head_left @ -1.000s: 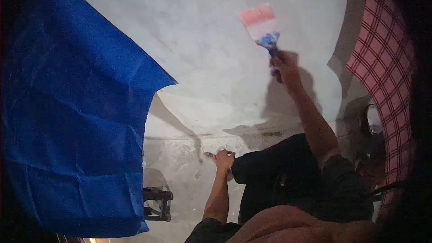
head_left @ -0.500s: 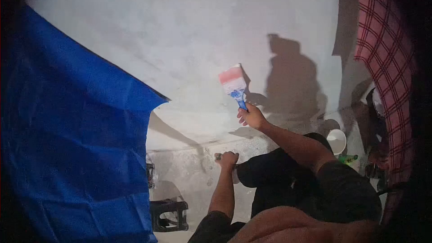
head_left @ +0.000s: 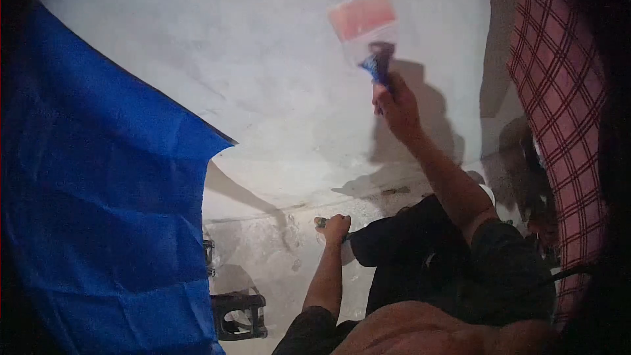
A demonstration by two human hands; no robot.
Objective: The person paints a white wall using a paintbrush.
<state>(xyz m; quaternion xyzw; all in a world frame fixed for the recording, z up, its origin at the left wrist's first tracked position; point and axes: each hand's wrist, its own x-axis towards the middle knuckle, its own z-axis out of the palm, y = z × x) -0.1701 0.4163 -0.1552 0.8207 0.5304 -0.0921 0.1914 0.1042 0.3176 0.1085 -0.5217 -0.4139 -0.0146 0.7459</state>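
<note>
My right hand is wrapped round the blue handle of a wide paintbrush, held up in front of the white wall. The brush's reddish-pink bristles point upward and look blurred. Low down near the foot of the wall, my left hand is closed beside my bent knee. A small greenish end of something pokes out from its fist; I cannot tell what it is.
A blue sheet hangs along the left side. Near its lower edge stands a black stool on the grey floor. Red checked cloth hangs at the right. A white container is partly hidden behind my right arm.
My right hand has raised the paintbrush higher along the wall and slightly to the right. The raised arm now covers most of the white container. My left hand has stayed nearly in place.
</note>
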